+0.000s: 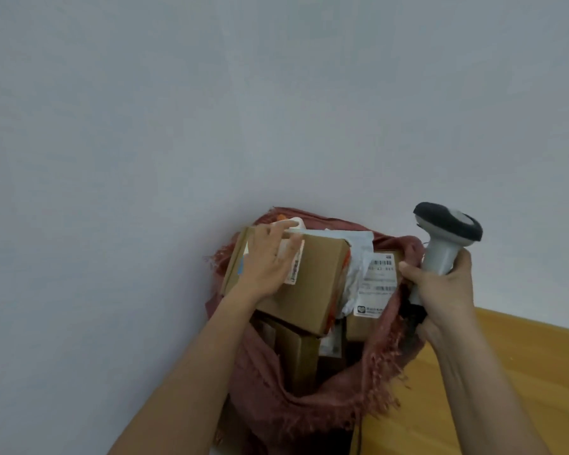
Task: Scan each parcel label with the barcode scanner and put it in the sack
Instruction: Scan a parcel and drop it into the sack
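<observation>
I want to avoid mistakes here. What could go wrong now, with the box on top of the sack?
The cardboard box lies tilted on the other parcels, and the left hand only presses on it, so it may slide. The right hand holds both the scanner and the sack edge, so either may slip.

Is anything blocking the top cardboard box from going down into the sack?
Yes. The cardboard box under the left hand lies across other parcels filling the sack mouth, including a labelled box beside it.
</observation>
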A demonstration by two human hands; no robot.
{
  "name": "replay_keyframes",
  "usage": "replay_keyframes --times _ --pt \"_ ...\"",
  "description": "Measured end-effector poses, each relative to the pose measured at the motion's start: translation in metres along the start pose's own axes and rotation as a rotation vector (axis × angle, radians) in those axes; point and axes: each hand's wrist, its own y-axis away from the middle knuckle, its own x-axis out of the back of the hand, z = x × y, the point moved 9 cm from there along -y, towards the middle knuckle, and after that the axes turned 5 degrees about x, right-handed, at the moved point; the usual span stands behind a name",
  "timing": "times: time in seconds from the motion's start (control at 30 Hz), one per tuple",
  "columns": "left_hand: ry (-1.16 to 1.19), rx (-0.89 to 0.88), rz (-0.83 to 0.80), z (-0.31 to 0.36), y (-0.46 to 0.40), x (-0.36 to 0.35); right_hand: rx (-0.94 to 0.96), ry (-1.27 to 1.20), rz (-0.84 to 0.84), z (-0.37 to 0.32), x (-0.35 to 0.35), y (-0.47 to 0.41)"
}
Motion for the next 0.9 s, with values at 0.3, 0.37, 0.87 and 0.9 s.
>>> replay_keyframes --times 0.3,0.37,0.87,0.9 --pt "0.141 0.957 0.386 -0.150 0.038 0.042 -0.064 -0.087 0.034 0.021 0.016 -0.014" --pt "0.355 1.064 0.280 -0.170 0.048 0.018 -0.073 -0.089 0.020 0.023 0.018 -0.019" --pt "0.715 0.946 0.478 -0.170 -0.003 0.063 -0.071 -0.160 0.120 -0.002 0.025 -0.034" --pt "0.742 0.920 0.452 -0.163 -0.012 0.074 -0.050 -0.170 0.130 -0.013 0.019 -0.036"
